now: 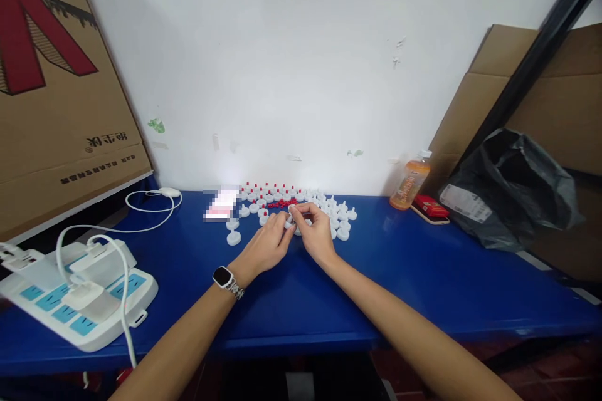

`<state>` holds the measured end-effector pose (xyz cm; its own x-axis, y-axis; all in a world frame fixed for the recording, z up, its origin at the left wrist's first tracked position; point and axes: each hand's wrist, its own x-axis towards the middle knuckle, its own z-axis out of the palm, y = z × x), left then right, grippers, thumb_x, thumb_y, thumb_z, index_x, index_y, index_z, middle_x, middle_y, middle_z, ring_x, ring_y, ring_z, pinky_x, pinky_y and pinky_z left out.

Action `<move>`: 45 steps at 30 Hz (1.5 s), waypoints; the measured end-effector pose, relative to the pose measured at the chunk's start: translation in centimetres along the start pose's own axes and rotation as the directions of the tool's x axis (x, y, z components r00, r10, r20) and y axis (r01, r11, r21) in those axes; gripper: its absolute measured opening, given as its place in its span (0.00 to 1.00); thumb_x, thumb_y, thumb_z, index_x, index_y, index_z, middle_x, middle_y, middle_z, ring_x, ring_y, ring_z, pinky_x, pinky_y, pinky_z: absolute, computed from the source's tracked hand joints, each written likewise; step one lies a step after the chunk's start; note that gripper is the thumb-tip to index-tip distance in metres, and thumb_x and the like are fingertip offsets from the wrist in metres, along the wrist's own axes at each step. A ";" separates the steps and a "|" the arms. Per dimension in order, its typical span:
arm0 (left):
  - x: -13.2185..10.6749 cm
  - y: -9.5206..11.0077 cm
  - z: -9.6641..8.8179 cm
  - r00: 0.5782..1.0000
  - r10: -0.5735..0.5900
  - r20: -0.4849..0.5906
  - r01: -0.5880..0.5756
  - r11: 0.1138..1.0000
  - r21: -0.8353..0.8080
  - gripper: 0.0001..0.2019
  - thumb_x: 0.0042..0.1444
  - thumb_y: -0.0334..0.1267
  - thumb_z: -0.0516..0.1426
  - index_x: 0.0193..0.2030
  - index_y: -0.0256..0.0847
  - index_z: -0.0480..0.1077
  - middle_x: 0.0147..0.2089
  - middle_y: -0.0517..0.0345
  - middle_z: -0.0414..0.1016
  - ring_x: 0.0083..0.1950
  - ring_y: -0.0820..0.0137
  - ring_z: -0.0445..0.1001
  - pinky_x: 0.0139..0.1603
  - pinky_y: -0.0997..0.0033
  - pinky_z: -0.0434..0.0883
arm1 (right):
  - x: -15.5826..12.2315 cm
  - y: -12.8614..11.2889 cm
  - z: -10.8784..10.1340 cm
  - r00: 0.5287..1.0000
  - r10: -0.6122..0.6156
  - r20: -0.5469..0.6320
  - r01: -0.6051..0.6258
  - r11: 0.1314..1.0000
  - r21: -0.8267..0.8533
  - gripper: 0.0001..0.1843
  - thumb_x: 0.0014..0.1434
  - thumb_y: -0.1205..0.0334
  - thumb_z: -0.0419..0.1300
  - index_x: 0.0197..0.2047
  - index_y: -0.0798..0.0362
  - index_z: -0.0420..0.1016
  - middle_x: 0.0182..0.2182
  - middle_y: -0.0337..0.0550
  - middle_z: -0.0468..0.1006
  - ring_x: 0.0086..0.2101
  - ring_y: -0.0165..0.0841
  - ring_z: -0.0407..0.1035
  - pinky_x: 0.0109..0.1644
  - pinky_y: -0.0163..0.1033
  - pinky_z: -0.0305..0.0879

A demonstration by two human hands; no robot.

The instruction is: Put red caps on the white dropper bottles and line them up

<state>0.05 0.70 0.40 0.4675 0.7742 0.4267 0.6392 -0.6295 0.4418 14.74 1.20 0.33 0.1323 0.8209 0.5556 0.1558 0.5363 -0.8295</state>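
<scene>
My left hand (273, 239) and my right hand (313, 230) meet over the middle of the blue table. Between their fingertips is a small white nozzle cap (288, 223), mostly hidden by the fingers. The left fingers are closed around its base, and the right thumb and finger pinch its top. Behind my hands lies a little heap of red tips (282, 203). White caps topped with red tips (256, 195) stand in rows at the back left. To the right are many plain white caps (342, 230) without red tips. A white cap (234, 237) sits apart at the left.
A white power strip (89, 301) with plugs and cables occupies the table's left. At the right stand an orange drink bottle (410, 183), a red box (429, 207) and a dark plastic bag (498, 188). A blurred bright rectangle (222, 205) is left of the caps.
</scene>
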 end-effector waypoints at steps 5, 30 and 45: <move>0.1 -0.3 0.3 1.000 0.005 -0.008 -0.006 0.999 -0.042 0.10 0.70 0.42 0.43 0.44 0.42 0.60 0.41 0.52 0.66 0.44 0.61 0.68 0.46 0.57 0.69 | -0.1 0.1 0.2 0.997 -0.078 -0.007 0.076 0.989 -0.127 0.17 0.66 0.50 0.55 0.29 0.50 0.67 0.32 0.40 0.67 0.32 0.31 0.64 0.40 0.37 0.64; 0.3 -1.9 -0.7 0.989 -0.124 0.085 0.131 0.988 -0.082 0.19 0.61 0.49 0.57 0.54 0.42 0.64 0.33 0.59 0.74 0.34 0.65 0.72 0.33 0.69 0.63 | 3.4 0.7 -1.9 0.965 -0.077 0.250 0.156 0.936 -0.316 0.08 0.60 0.58 0.60 0.33 0.50 0.77 0.29 0.40 0.79 0.31 0.33 0.71 0.38 0.39 0.65; 1.1 -4.3 -2.3 0.956 -0.254 -0.147 0.265 0.962 0.063 0.07 0.64 0.38 0.52 0.41 0.40 0.69 0.37 0.52 0.74 0.40 0.61 0.72 0.42 0.63 0.68 | 5.6 2.9 -0.9 0.820 -0.039 0.571 0.420 0.718 -0.555 0.08 0.52 0.60 0.67 0.38 0.49 0.78 0.25 0.38 0.73 0.31 0.36 0.65 0.40 0.39 0.58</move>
<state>-3.58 4.06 0.74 0.1948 0.8903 0.4116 0.7776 -0.3959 0.4884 16.84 7.18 1.14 -0.4560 0.7645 0.4557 0.7106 0.6210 -0.3307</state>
